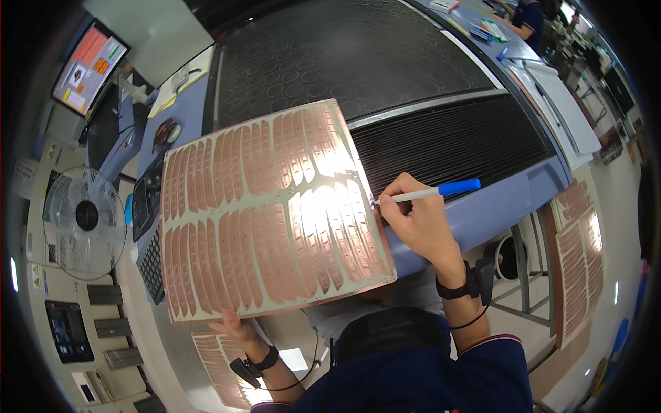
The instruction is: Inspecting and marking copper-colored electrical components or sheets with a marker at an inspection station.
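A large copper-coloured circuit board panel, with rows of slender strip patterns on a pale green ground, lies tilted in front of me. My left hand grips its near edge at the lower left, with the fingers partly hidden beneath. At the panel's right edge, my right hand pinches a white marker pen with a blue cap on its back end. The pen's tip meets the panel's margin, where a small dark mark shows. Both wrists wear black bands with small devices.
Beyond the panel lies a black ribbed conveyor bed in a blue-grey frame. On the left are a keyboard, a fan and a monitor. Similar panels stand at the right. Another person works at the far right.
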A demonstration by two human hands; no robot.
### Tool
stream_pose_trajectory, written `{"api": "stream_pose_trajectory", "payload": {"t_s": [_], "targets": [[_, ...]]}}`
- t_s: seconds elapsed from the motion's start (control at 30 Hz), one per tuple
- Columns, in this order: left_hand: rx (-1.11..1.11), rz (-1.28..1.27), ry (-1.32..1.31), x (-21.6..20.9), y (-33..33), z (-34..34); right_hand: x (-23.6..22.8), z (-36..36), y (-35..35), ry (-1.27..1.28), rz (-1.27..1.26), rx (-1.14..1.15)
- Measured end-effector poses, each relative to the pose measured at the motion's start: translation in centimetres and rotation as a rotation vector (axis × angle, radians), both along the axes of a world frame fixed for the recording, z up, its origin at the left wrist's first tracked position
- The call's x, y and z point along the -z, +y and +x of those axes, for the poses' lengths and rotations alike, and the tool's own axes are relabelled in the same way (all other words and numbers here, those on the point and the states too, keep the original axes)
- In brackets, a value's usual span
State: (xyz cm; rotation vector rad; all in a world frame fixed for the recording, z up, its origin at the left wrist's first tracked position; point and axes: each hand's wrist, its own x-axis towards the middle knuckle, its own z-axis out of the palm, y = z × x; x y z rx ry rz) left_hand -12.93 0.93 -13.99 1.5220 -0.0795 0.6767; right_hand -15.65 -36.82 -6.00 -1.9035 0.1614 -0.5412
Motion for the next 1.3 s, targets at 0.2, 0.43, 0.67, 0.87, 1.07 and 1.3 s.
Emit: {"api": "stream_pose_trajectory", "payload": {"t_s": [0.2,0.43,0.67,0.87,1.07,1.3], "targets": [[0.012,0.015,0.012,0.0,0.6,-0.5,1.9,-1.3,-0.6,-0.232,0.348,0.161],[0.189,-0.234,0.220,-5.4,-0.4,-3.6,2.0,-0.5,-0.6,-0.203,0.390,0.109],[0.386,-0.453,-0.204,-8.4,7.2,-8.7,3.3,-1.2,-3.4,-0.234,0.295,0.262],[-0.108,-0.872,-0.279,1.5,18.3,-19.2,3.2,-0.4,-3.0,-0.194,0.121,0.246],[-0.600,-1.164,-0.019,18.9,21.4,-30.6,3.8,-0.4,-3.2,-0.149,0.088,0.176],[-0.820,-1.154,0.316,23.9,20.6,-30.5,3.8,-0.3,-3.5,-0.167,0.034,0.182]]}}
